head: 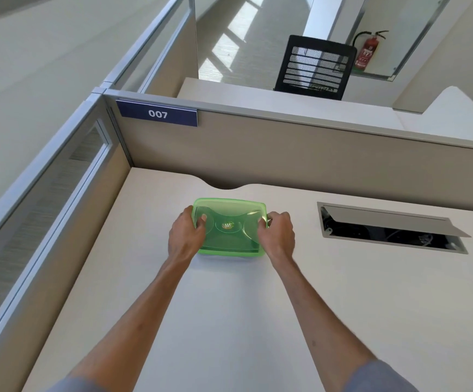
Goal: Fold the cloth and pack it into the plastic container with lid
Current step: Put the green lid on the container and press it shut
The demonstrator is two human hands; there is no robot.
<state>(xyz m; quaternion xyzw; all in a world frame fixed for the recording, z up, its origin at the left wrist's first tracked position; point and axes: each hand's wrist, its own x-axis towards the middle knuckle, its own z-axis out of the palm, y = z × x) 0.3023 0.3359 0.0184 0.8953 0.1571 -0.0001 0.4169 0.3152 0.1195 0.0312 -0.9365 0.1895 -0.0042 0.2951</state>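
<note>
Green see-through plastic container (231,230) resting flat on the pale desk (229,321), lid (229,219) on top, a small round logo at the lid's centre. Left hand (185,236) wrapped round the container's left short side, thumb (201,220) pressed down on the lid, the other fingers curled under the rim and hidden. Right hand (277,234) clasping the container's right short side, fingers bent close together over the edge, fingertips out of sight behind the rim. Both bare forearms reaching in from the near edge toward the container, grey sleeve ends showing at the bottom. Cloth not clearly made out; contents blurred by the tinted plastic, cannot tell what lies inside. To the right of the container, well apart, a cable hatch (393,230) set into the desk with its flap tilted open. Behind the container, a beige partition (300,154); up and left of the container, a blue plate (157,113) reading 007. Far beyond the container, past the partition, a black mesh chair (314,67) and a red fire extinguisher (366,52).
</note>
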